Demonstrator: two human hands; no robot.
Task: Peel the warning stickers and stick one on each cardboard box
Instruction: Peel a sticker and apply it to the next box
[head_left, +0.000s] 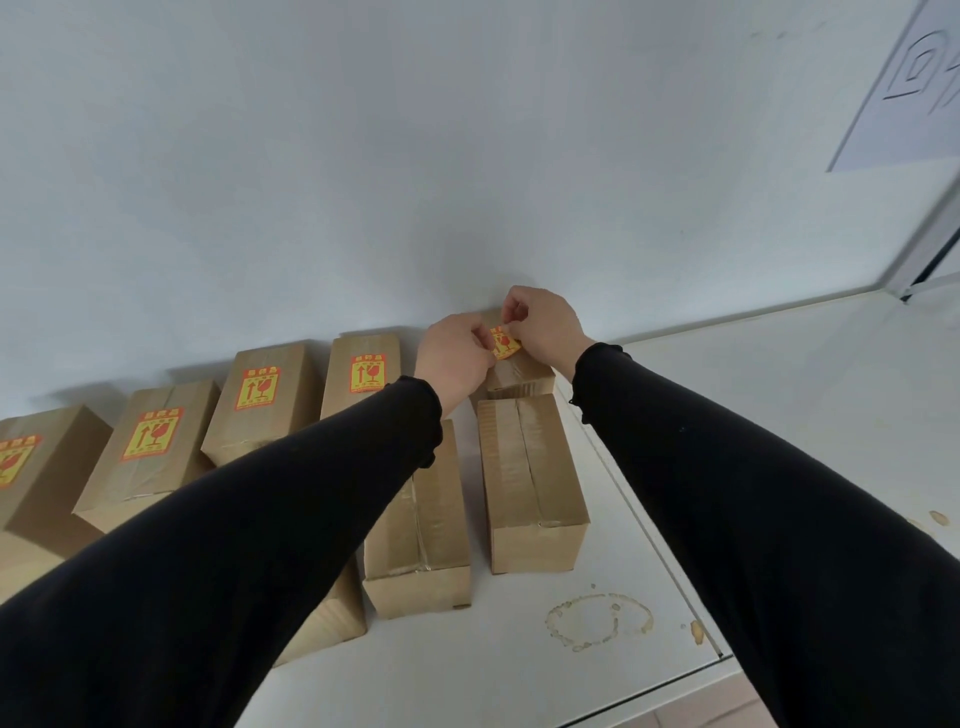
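The warning sticker (505, 342) pinched between the two hands is yellow with an orange-red border and red symbols. Left of it, stickers (367, 372) on the back-row cardboard boxes (266, 400) repeat that yellow field with red arrow and glass marks. All boxes are plain kraft brown, glossy clear tape along their seams. Nearer than the sticker, black sleeves (291, 499) cover both arms. The table (519, 670) is white, marked by a brownish ring stain (597, 621).

Both arms outstretched, fingers (511, 312) pinched
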